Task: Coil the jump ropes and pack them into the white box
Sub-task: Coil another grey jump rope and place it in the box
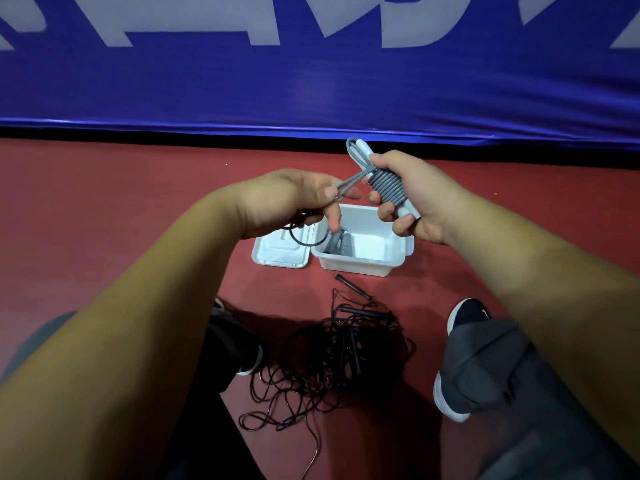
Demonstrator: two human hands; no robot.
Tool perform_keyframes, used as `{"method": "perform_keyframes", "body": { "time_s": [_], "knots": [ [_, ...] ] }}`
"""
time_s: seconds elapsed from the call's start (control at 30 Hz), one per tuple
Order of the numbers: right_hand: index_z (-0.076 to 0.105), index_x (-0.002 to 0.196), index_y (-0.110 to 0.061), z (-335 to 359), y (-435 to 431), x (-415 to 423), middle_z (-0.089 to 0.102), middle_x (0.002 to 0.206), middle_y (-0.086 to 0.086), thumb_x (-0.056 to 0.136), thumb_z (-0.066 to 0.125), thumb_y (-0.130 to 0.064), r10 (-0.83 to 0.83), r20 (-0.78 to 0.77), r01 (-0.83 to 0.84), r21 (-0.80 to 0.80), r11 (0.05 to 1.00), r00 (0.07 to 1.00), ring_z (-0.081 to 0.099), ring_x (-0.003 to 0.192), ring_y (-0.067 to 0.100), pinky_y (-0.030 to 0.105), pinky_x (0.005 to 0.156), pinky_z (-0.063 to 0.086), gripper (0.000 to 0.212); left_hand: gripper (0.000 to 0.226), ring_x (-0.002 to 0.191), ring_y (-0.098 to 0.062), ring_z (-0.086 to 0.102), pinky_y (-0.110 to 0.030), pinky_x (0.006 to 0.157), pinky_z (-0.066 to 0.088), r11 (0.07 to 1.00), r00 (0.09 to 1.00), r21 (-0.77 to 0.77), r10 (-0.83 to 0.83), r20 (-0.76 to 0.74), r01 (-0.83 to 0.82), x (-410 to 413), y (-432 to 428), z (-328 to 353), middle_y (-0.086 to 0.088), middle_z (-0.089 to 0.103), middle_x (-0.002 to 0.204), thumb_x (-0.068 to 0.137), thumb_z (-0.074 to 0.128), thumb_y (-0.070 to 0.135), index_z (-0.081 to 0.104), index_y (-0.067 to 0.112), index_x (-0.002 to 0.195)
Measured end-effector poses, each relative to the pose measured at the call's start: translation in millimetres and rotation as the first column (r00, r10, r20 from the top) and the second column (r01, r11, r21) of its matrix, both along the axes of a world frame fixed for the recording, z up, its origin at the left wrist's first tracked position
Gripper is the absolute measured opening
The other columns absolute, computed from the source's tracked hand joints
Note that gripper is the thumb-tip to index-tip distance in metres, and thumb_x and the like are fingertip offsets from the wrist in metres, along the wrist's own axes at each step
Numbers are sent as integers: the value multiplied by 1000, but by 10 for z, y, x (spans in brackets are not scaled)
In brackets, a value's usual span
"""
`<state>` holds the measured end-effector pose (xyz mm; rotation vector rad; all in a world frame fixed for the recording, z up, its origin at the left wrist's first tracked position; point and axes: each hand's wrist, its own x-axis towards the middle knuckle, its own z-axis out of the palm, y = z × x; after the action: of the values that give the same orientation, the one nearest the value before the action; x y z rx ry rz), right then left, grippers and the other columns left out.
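Forearms out over white plastic box (356,266); right grip (412,195) clenched round coiled grey jump rope (384,185), left grip (294,202) pinches its loose loop.

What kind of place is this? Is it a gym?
Probably a gym or sports hall. The floor is smooth and red, a blue banner with big white letters runs along its edge, and black jump ropes lie tangled by the person's sneakers.
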<state>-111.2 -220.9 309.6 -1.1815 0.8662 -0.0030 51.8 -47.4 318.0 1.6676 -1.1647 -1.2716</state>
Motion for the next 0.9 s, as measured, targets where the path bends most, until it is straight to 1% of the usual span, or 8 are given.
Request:
{"method": "perform_keyframes", "body": {
  "time_s": [0.13,0.27,0.4,0.47,0.53,0.67,0.83,0.9],
  "knots": [
    [61,100,-24,3,19,-13,59,74,-2,97,63,-52,17,-6,-17,1,1000,1000,44,52,8,16,42,17,29,34,83,-5,52,-30,81,40,980,937,170,-151,316,100,29,45,5,12,78,109,111,51,23,64,40,137],
    [59,101,-24,14,55,-16,59,78,1,97,62,-51,60,19,-60,31,998,998,43,53,10,16,42,17,27,28,88,-13,64,-31,83,52,963,858,269,-134,497,-5,46,-7,-106,11,80,100,106,61,26,72,38,129],
    [56,105,-21,57,84,-21,58,78,1,98,63,-50,133,54,-137,76,988,990,41,54,10,17,40,19,31,30,76,-1,70,-32,88,58,964,871,250,-44,490,-92,32,-66,-146,10,81,90,106,61,21,69,27,135],
    [56,106,-18,77,93,-29,57,76,1,99,60,-52,194,57,-199,92,976,979,38,52,10,17,38,20,35,25,63,4,67,-18,65,56,963,872,239,-12,489,-121,20,-77,-158,8,79,83,107,59,18,71,23,129],
    [58,108,-14,92,114,-39,55,74,2,100,57,-54,268,58,-273,97,957,962,36,48,10,18,38,19,40,21,65,0,70,-17,50,50,960,866,224,33,499,-166,15,-71,-172,6,78,79,108,57,19,73,19,121],
    [61,105,-10,123,148,-50,52,72,3,102,53,-54,382,76,-389,106,915,921,34,44,11,17,36,23,45,17,66,-7,67,-38,66,58,960,836,201,58,545,-197,21,-57,-115,6,80,82,107,59,25,76,22,104],
    [62,103,-10,145,164,-77,51,69,7,98,53,-55,539,74,-544,143,827,839,36,39,11,16,36,27,47,23,72,-3,74,-37,81,63,957,861,133,166,481,-259,30,-74,-52,2,81,84,100,56,10,78,17,95],
    [62,102,-8,156,181,-90,53,67,9,94,53,-55,614,74,-617,159,771,786,39,37,11,16,35,30,48,23,68,-4,73,-34,71,62,966,882,105,166,441,-235,18,-35,-31,1,79,79,97,57,1,77,11,94]
  ]
}}
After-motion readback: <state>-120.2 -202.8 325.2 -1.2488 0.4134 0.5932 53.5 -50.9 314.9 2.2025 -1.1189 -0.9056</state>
